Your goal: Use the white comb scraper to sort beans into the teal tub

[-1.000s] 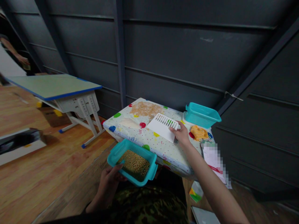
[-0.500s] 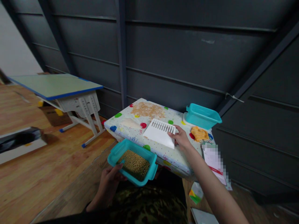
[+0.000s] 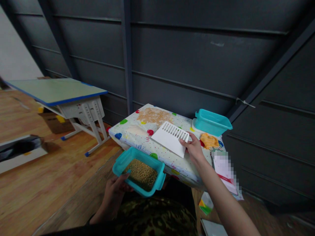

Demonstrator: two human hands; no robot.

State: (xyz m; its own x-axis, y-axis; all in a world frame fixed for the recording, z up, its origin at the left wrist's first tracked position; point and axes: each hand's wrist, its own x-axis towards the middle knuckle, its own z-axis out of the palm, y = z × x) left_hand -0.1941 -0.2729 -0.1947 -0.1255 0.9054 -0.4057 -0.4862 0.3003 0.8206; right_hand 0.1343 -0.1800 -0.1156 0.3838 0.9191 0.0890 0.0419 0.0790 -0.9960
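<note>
My left hand (image 3: 117,186) is closed on the near left side of a teal plastic tub (image 3: 159,186), its thumb over the rim. Round, pale beans (image 3: 142,172) cover the tub's bottom. My right hand (image 3: 193,146) grips the right edge of a white slotted scoop (image 3: 167,142), thumb on top. The scoop is held over the table, its slotted edge toward the back. Behind it, a layer of light-brown grains (image 3: 154,115) is spread on the dotted tablecloth (image 3: 162,159). A pale, powdery patch (image 3: 136,130) lies to the scoop's left.
A second teal tub (image 3: 213,123) stands at the table's back right, with a crumpled orange cloth (image 3: 209,141) before it. Papers (image 3: 223,170) lie at the right edge. A dark panelled wall (image 3: 184,59) rises behind. Another desk (image 3: 56,90) stands left, near a white box (image 3: 24,157).
The scoop in my right hand has moved slightly right and its slotted edge has tilted up. The tub in my left hand stays nearly where it was.
</note>
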